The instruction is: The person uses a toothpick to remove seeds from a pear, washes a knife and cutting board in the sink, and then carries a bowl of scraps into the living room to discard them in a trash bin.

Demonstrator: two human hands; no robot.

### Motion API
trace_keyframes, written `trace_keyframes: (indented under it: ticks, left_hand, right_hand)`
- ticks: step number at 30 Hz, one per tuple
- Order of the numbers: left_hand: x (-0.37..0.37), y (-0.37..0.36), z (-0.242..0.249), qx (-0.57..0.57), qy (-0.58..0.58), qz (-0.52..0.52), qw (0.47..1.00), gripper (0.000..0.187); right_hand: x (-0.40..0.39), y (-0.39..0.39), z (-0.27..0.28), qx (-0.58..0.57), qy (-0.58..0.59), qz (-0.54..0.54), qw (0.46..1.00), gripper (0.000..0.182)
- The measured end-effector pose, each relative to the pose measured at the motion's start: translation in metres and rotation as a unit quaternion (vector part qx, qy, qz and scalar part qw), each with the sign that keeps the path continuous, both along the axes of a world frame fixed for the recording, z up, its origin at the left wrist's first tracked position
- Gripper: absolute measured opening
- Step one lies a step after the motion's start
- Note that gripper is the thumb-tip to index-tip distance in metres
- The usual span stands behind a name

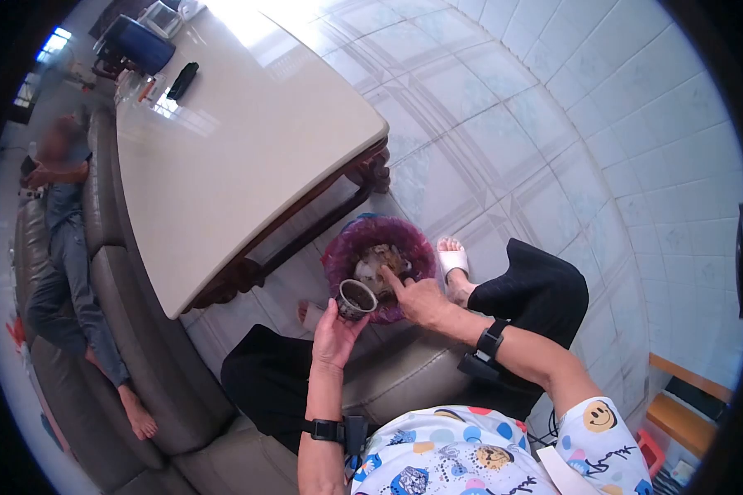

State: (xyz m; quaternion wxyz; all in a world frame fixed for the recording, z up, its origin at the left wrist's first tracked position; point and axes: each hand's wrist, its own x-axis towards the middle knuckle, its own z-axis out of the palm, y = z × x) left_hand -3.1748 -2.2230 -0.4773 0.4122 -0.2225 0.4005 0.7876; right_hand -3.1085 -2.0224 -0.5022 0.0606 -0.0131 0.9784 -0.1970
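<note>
A small patterned cup (357, 299) with a dark inside is held in my left hand (337, 334), its mouth facing up, at the near rim of a bin. My right hand (421, 302) is just to the right of the cup, with its index finger stretched out over the bin and nothing visible in it. The bin (339, 252), lined with a pink-purple bag, stands on the floor between my feet. Inside it lies crumpled white and brownish waste (380, 262).
A pale-topped table (248, 140) is at the left, bearing a dark blue container (139, 45) and a black object (183, 81). Another person (70, 264) reclines on the grey sofa (132, 338). An orange-brown wooden piece (681, 421) is at the lower right.
</note>
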Motion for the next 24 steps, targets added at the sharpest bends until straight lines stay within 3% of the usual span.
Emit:
trace_keyframes:
  ticks: [2,4,8,11,14,17,21,23,24]
  left_hand:
    - [-0.003,-0.003,0.003,0.002,-0.027,0.025,0.999,0.037]
    - [-0.004,-0.007,-0.003,0.011,-0.022,0.022,0.999,0.038]
    - [-0.004,-0.006,0.004,0.010,-0.017,0.013,1.000,0.040]
    - [-0.003,-0.001,0.007,-0.050,-0.023,-0.064,0.996,0.046]
    - [0.001,0.010,0.014,-0.103,-0.047,-0.034,0.993,0.049]
    - [0.001,0.001,-0.007,-0.036,-0.072,-0.076,0.994,0.049]
    - [-0.001,-0.002,-0.011,-0.002,-0.129,-0.067,0.989,0.050]
    - [-0.002,-0.001,-0.010,-0.035,-0.150,-0.063,0.986,0.050]
    - [-0.002,-0.001,-0.010,-0.035,-0.151,-0.063,0.986,0.050]
  right_hand:
    - [-0.007,0.004,0.004,0.000,-0.008,-0.023,1.000,0.064]
    - [-0.012,0.003,0.023,-0.121,0.077,0.080,0.987,0.057]
    - [-0.011,-0.003,0.026,-0.247,0.075,0.162,0.953,0.043]
    - [-0.009,-0.003,0.022,-0.200,0.023,0.190,0.961,0.044]
    - [-0.009,-0.001,0.022,-0.113,0.050,0.183,0.975,0.049]
    - [-0.008,-0.001,0.019,-0.038,0.111,0.158,0.980,0.051]
    - [-0.006,0.000,0.023,-0.032,0.118,0.129,0.984,0.054]
    - [-0.006,-0.002,0.023,-0.142,0.120,0.147,0.971,0.047]
    - [-0.006,-0.003,0.021,-0.142,0.119,0.147,0.972,0.047]
